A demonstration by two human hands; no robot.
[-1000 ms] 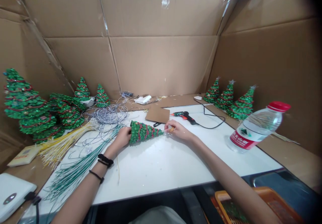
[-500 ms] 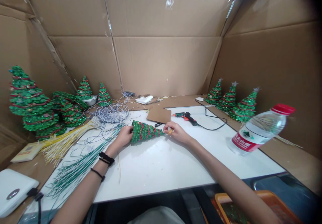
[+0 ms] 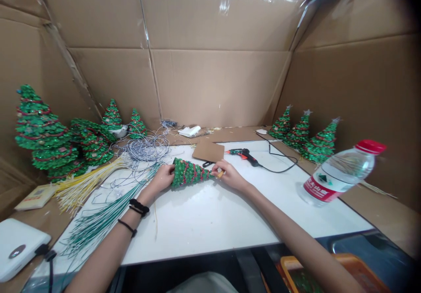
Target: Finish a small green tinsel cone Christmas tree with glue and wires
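A small green tree with red garland (image 3: 190, 173) lies on its side above the white board (image 3: 210, 223), its tip pointing right. My left hand (image 3: 163, 178) grips the wide base at its left end. At the tip, my right hand (image 3: 229, 176) is closed on a small tan piece (image 3: 220, 174), with its fingertips against the tip. Just behind the tree lie a brown cardboard square (image 3: 208, 150) and a black-handled tool (image 3: 207, 164), partly hidden.
A glue gun (image 3: 245, 155) with a black cord lies at the right, near a water bottle (image 3: 340, 174). Finished trees (image 3: 321, 141) stand at both sides. Green wires (image 3: 108, 218), yellow stems (image 3: 85, 183) and tangled wire (image 3: 146, 146) cover the left. An orange tray (image 3: 355, 266) is below.
The fingers of my right hand have shifted slightly left at the tip of the tree, and the tan piece has turned a little. My left hand keeps its hold.
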